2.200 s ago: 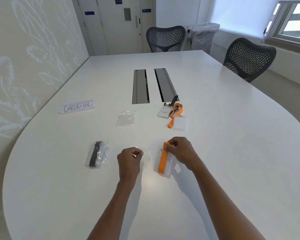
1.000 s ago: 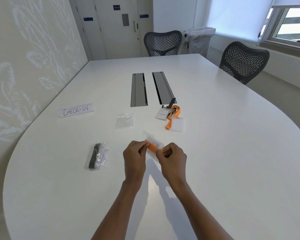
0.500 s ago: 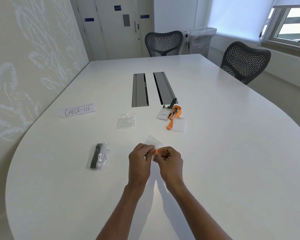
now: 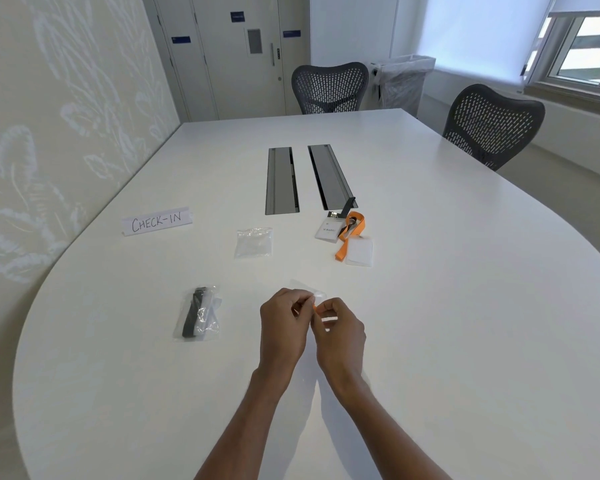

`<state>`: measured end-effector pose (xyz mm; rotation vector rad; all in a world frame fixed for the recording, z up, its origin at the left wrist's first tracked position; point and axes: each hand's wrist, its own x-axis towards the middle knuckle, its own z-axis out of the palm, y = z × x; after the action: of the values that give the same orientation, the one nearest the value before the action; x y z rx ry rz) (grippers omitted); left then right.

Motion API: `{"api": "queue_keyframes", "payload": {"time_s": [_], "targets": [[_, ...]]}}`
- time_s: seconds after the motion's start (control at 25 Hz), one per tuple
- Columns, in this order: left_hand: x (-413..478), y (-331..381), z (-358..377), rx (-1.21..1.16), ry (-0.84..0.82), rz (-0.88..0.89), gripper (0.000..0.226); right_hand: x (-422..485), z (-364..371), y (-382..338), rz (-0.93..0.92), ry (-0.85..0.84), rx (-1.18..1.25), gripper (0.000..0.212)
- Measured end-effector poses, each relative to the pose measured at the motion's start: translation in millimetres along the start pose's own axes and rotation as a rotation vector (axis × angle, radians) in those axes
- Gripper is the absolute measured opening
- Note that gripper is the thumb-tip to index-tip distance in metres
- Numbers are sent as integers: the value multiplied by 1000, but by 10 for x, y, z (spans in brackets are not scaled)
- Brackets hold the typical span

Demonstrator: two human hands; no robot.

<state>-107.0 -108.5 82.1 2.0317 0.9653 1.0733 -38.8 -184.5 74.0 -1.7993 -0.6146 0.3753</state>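
Table [image 4: 430, 306], near centre: left hand [image 4: 283, 327] and right hand [image 4: 340, 336] hold a small clear bag [image 4: 305, 288] just above the top.
Bag looks like thin film: near weightless, limp, slick, likely to tear, so take it at the mouth edge, one pinch per side. Orange strap [image 4: 314, 308] inside looks soft and is mostly hidden. Both hands are curled tight, fingertips pinching the bag between them, almost touching; exact grip points can't be seen.

Left hand [image 4: 283, 327] and right hand [image 4: 340, 332] meet, fingers curled in pinches.
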Motion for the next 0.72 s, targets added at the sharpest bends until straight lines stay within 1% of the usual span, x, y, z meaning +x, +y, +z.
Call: {"api": "queue_keyframes", "payload": {"time_s": [0.2, 0.4, 0.44, 0.6, 0.64, 0.72], "targets": [[-9, -32, 18, 23, -45, -39, 11, 0, 11, 4, 42, -4, 40, 9], [24, -20, 23, 107, -108, -75, 7, -39, 31, 63, 35, -7, -57, 5], [39, -9, 24, 138, -109, -86, 9, -58, 46, 80, 25, -23, -71, 4], [138, 15, 30, 250, -111, -176, 15, -119, 80, 125, 28, -146, -71, 24], [157, 19, 38, 268, -120, -195, 15, -124, 87, 139, 33, -163, -48, 26], [174, 21, 42, 266, -142, -222, 15, -124, 97, 163, 44, -148, 24, 23]]}}
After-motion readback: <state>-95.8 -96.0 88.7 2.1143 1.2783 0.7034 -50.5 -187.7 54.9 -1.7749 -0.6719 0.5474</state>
